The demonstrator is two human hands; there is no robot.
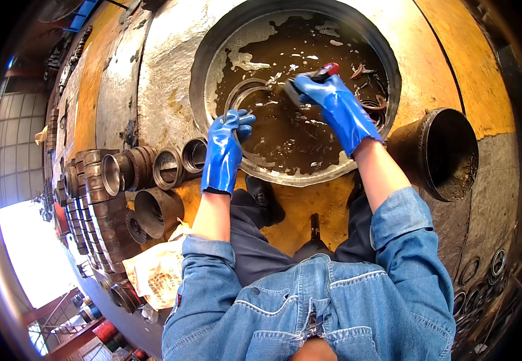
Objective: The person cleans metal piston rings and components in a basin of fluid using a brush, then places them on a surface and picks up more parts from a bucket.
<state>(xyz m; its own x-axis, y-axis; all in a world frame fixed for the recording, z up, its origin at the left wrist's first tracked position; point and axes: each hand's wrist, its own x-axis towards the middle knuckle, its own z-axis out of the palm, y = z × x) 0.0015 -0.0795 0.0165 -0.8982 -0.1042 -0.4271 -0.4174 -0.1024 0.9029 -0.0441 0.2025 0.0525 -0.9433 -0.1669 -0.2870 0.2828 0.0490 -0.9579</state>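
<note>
Both my hands wear blue rubber gloves over a wide round tub (199,78) of murky brown, foamy liquid. My left hand (228,135) is at the tub's left side, its fingers curled around the edge of a metal ring (246,90) that lies partly in the liquid. My right hand (327,96) is above the middle of the tub, closed on a brush (292,94) with a red end showing past the glove. Motion blurs the brush head, and its contact with the ring cannot be made out. Several more rings (372,105) lie in the liquid at the tub's right side.
A large dark metal cylinder (423,153) lies right of the tub. Left of it are several metal rings and sleeves (167,168), stacked parts (95,207) and a pale printed sack (155,271). Loose rings (497,263) lie at the far right. My feet (264,198) are close to the tub.
</note>
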